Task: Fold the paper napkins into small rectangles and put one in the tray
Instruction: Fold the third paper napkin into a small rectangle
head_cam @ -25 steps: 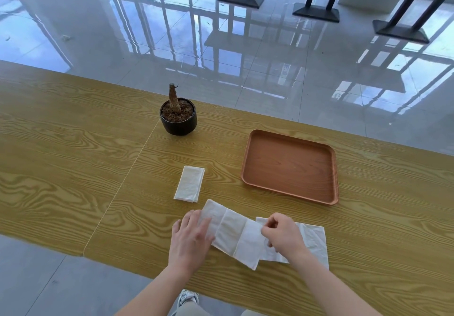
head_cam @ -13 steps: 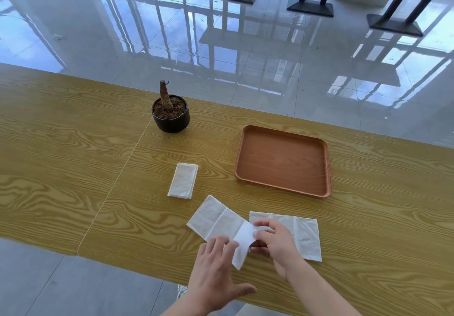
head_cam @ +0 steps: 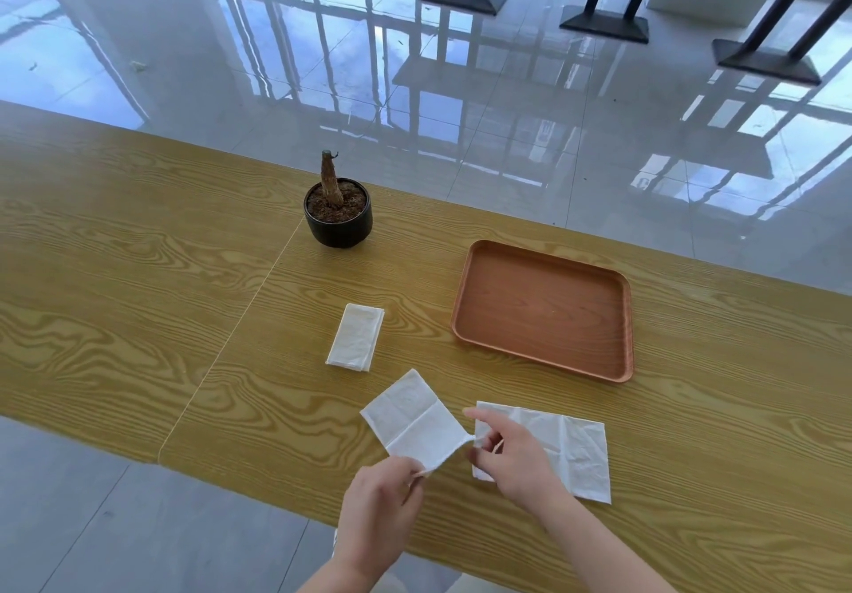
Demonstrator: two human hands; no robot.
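In the lower middle of the frame both hands hold a half-folded napkin (head_cam: 415, 419) by its near edge. The left hand (head_cam: 378, 514) has thumb and forefinger pinched together on the napkin's lower corner, and the right hand (head_cam: 511, 458) pinches the right corner beside it, its other fingers spread loosely. The rest of the sheet stretches up and left from the fingertips, lying on the wooden table (head_cam: 138, 292). Under and to the right of the right hand an unfolded napkin (head_cam: 571, 449) lies flat. Above the held sheet, near the centre of the frame, a folded napkin (head_cam: 356, 336) rests as a small rectangle. The brown tray (head_cam: 544, 311) sits right of centre with nothing in it, apart from all three napkins. A small black plant pot (head_cam: 339, 216) stands above and left of the folded napkin.
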